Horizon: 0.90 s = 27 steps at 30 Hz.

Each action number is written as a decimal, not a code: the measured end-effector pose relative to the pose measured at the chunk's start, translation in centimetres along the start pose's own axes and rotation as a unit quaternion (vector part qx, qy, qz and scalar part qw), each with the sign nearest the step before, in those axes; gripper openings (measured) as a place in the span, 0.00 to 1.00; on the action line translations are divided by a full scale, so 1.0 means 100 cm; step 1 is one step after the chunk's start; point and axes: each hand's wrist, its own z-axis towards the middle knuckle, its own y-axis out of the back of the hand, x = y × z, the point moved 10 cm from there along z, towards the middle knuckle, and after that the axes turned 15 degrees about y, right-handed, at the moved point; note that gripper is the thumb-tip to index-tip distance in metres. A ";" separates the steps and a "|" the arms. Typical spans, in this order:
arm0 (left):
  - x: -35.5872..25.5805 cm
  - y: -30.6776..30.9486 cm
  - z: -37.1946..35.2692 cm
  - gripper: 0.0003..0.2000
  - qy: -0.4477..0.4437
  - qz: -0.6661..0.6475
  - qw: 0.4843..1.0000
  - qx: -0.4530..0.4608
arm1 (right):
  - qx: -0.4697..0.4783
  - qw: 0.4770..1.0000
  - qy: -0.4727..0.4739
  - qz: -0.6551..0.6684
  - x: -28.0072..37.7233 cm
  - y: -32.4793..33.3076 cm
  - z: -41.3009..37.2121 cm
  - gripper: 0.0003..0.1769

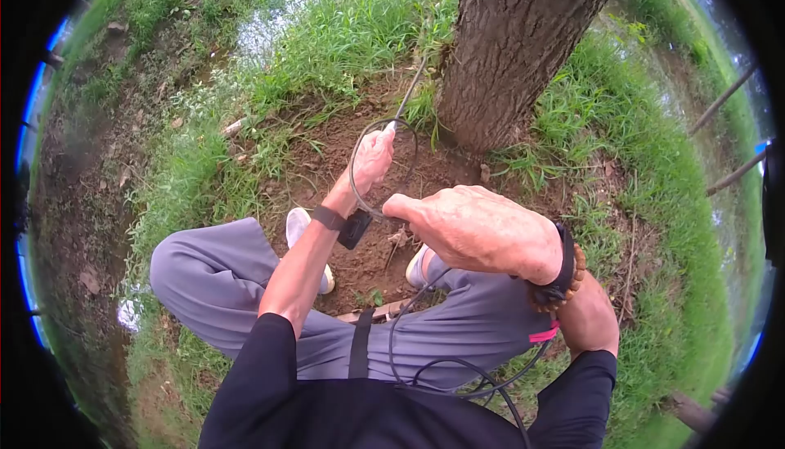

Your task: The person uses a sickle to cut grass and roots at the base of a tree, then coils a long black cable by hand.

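My left hand (pixel 372 163) is closed, thumb up, pinching a thin grey cable (pixel 411 92) in front of the tree trunk (pixel 523 48). From this hand the cable runs up and away to the left side of the trunk's base. A round loop of it hangs between both hands. My right hand (pixel 482 228) is nearer to me, its back turned up, and its thumb and finger close on the lower part of the loop. Its other fingertips are hidden under the palm.
Bare brown soil (pixel 352 257) lies around my feet, with grass (pixel 605 122) on both sides. A black cable (pixel 458 361) trails across my lap. A short wooden piece (pixel 392 308) shows beneath my legs. Thin branches (pixel 724 99) stick in from the right.
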 end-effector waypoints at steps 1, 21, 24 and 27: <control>-0.003 0.000 0.005 0.19 -0.005 -0.001 1.000 0.004 | 0.002 1.000 0.000 -0.001 -0.001 -0.001 0.000 0.14; 0.068 0.022 -0.024 0.21 0.166 -0.209 0.927 0.264 | 0.038 0.999 -0.013 0.030 -0.003 -0.011 -0.007 0.14; 0.065 0.016 -0.022 0.21 0.157 -0.222 0.922 0.274 | 0.016 0.999 -0.003 0.048 -0.003 -0.011 -0.010 0.14; 0.062 0.013 -0.015 0.21 0.150 -0.218 0.932 0.249 | 0.039 0.999 -0.014 0.031 -0.003 -0.009 -0.010 0.14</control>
